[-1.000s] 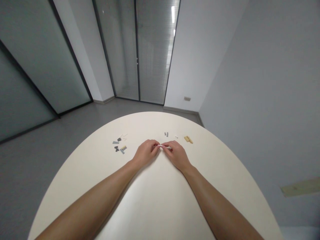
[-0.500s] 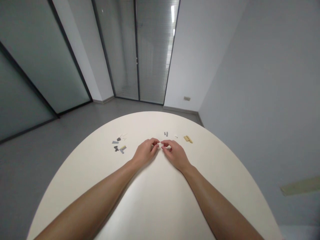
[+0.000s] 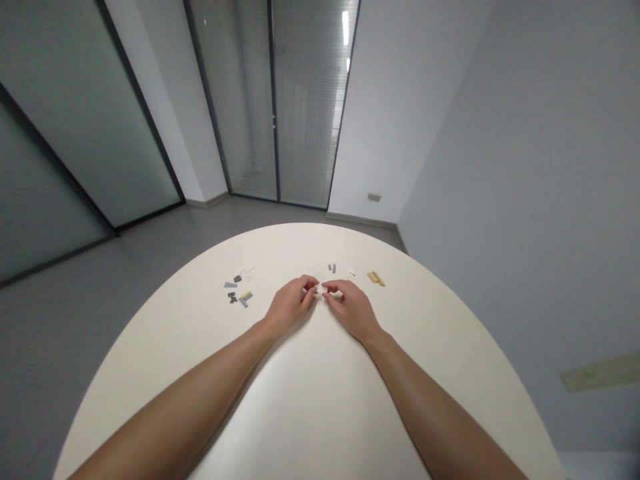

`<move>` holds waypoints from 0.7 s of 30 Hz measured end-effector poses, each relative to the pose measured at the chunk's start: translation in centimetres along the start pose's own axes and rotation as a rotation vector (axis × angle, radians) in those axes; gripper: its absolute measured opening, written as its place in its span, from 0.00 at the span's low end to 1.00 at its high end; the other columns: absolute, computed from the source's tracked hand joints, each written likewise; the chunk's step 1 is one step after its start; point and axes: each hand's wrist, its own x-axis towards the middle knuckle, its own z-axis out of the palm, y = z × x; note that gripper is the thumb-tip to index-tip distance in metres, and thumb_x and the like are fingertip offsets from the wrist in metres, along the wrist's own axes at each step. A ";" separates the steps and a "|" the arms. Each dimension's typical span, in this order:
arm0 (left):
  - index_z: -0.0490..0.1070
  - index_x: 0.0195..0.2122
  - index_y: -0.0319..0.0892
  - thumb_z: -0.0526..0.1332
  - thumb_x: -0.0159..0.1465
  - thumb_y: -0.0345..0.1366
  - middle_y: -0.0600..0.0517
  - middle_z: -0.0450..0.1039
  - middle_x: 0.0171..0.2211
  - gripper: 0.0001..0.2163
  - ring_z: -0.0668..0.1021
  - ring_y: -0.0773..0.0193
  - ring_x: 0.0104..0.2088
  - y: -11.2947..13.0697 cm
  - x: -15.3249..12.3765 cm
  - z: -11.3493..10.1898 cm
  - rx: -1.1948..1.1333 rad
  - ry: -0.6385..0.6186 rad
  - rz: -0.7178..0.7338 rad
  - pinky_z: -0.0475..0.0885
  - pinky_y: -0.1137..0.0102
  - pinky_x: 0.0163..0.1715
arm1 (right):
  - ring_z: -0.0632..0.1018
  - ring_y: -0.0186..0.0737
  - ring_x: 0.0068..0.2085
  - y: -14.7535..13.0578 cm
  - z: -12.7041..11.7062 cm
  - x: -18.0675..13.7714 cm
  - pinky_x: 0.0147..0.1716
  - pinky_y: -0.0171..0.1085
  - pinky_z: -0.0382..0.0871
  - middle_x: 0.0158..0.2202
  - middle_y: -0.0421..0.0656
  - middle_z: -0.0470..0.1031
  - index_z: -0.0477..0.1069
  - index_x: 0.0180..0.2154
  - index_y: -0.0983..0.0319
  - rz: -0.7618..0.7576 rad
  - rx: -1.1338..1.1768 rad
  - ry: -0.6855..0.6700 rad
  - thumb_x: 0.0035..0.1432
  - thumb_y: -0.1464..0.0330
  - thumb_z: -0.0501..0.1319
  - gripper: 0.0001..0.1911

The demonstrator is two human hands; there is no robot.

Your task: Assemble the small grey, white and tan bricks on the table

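Between my fingertips is a small white building-block piece (image 3: 320, 289), its shape mostly covered by the fingers. My left hand (image 3: 294, 298) pinches it from the left with thumb and fingers. From the right, my right hand (image 3: 351, 309) closes thumb and fingers on the same piece. Both hands are low over the white table (image 3: 310, 400). Beyond them lie small grey pieces (image 3: 334, 268) and a tiny white piece (image 3: 353, 273). Tan pieces (image 3: 375, 277) are grouped right of my right hand.
On the left of the table are loose dark grey pieces (image 3: 233, 297), a grey and yellow piece (image 3: 247, 297), a light grey piece (image 3: 231, 285) and thin white pieces (image 3: 249, 273). The table's rounded far edge (image 3: 305, 224) faces a glass door (image 3: 305, 100).
The fingertips have shifted slightly, and more of the white piece shows between them. The loose pieces on the table lie as before.
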 end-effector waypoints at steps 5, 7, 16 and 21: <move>0.71 0.46 0.46 0.55 0.68 0.37 0.51 0.79 0.42 0.09 0.79 0.60 0.41 0.1 -0.1 -0.1 0.007 -0.005 -0.004 0.70 0.67 0.41 | 0.76 0.41 0.45 -0.2 -0.2 0.0 0.44 0.40 0.71 0.42 0.42 0.78 0.75 0.45 0.54 -0.054 0.017 -0.017 0.65 0.70 0.58 0.11; 0.72 0.46 0.46 0.55 0.68 0.38 0.51 0.79 0.42 0.09 0.79 0.61 0.41 0.1 -0.1 -0.1 0.009 -0.011 -0.008 0.70 0.67 0.40 | 0.76 0.41 0.45 -0.3 -0.2 0.0 0.44 0.40 0.71 0.42 0.42 0.78 0.75 0.46 0.54 -0.055 0.020 -0.016 0.65 0.70 0.57 0.11; 0.71 0.49 0.46 0.57 0.67 0.38 0.51 0.79 0.41 0.10 0.78 0.61 0.40 -0.6 0.1 0.6 0.007 0.009 -0.035 0.69 0.68 0.39 | 0.77 0.41 0.43 0.5 0.0 0.1 0.44 0.39 0.70 0.41 0.43 0.79 0.75 0.42 0.59 0.051 -0.055 0.153 0.63 0.68 0.58 0.09; 0.70 0.50 0.46 0.57 0.67 0.38 0.51 0.79 0.41 0.11 0.78 0.61 0.39 -0.9 0.1 0.7 -0.009 0.002 -0.042 0.69 0.68 0.37 | 0.77 0.41 0.45 0.9 -0.2 0.1 0.45 0.39 0.70 0.42 0.42 0.79 0.75 0.41 0.58 0.160 -0.184 0.229 0.62 0.70 0.57 0.09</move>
